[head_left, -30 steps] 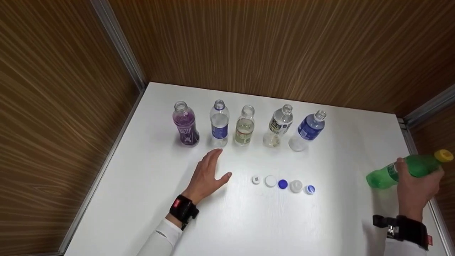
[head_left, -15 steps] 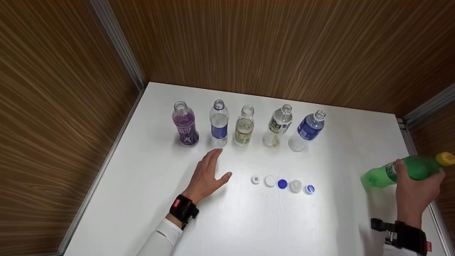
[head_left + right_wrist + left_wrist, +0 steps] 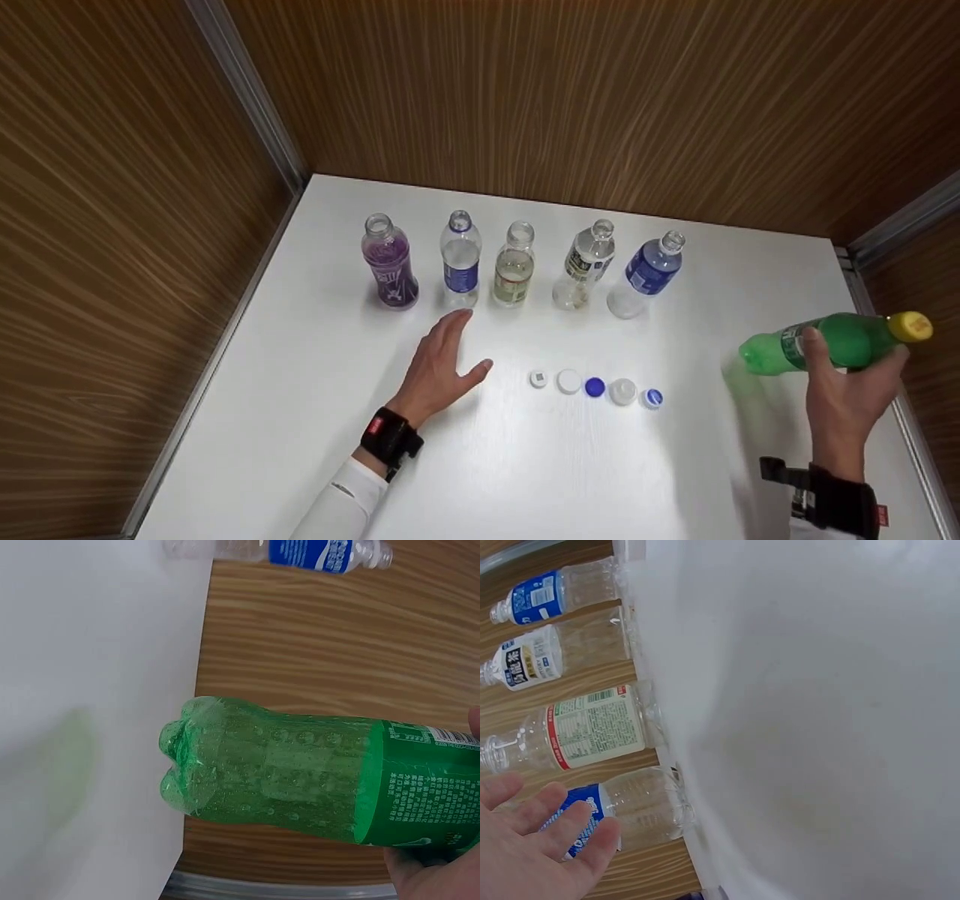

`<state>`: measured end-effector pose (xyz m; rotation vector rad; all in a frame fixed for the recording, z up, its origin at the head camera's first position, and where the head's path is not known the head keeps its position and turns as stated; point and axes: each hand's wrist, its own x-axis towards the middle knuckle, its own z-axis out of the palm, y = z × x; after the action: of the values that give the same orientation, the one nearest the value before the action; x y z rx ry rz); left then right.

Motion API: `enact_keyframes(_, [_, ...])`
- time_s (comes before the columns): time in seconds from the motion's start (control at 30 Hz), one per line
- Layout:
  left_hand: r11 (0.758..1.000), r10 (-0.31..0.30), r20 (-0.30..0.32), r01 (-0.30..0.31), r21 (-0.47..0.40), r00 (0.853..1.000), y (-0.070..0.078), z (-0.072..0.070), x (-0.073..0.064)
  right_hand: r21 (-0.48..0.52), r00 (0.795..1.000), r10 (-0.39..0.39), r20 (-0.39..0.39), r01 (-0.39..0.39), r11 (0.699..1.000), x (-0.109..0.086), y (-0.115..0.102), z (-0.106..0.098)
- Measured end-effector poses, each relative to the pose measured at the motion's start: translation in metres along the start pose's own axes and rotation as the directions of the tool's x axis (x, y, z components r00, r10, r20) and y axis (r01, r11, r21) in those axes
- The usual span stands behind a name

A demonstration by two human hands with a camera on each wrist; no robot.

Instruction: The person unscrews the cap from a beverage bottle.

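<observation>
My right hand (image 3: 851,397) grips a green plastic bottle (image 3: 832,341) with a yellow cap (image 3: 910,326) at the table's right side. In the head view the bottle leans well over, its base toward the left; the right wrist view shows droplets inside its wall. My left hand (image 3: 437,371) holds nothing, thumb and fingers spread, just in front of an uncapped clear bottle with a blue label (image 3: 460,276). Right of that hand several loose caps lie in a row, among them a dark blue cap (image 3: 595,387) and a large white cap (image 3: 568,382).
Uncapped bottles stand in a row at the back: a purple one (image 3: 391,270), one with a pale green label (image 3: 514,274), one with a white label (image 3: 585,264) and a blue-labelled one (image 3: 649,271). Wood-grain panels (image 3: 525,97) border the white table (image 3: 570,480).
My right hand has moved left with the green bottle, mostly in the last half second. The left hand has barely moved, and the standing bottles and caps keep their places.
</observation>
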<state>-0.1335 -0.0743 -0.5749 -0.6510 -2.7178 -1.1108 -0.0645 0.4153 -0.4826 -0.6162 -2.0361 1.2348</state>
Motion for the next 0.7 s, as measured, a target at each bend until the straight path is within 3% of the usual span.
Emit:
enact_keyframes(0.33, [1.0, 0.004, 0.007, -0.004, -0.012, 1.0, 0.008, 0.003, 0.004, 0.174, 0.994, -0.101, 0.039, 0.092, 0.98, -0.025, -0.019, 0.017])
enact_keyframes(0.7, [0.999, 0.048, -0.009, -0.048, -0.019, 0.999, 0.014, 0.009, 0.009, 0.26, 0.984, -0.131, 0.119, 0.096, 0.961, -0.053, -0.034, 0.044])
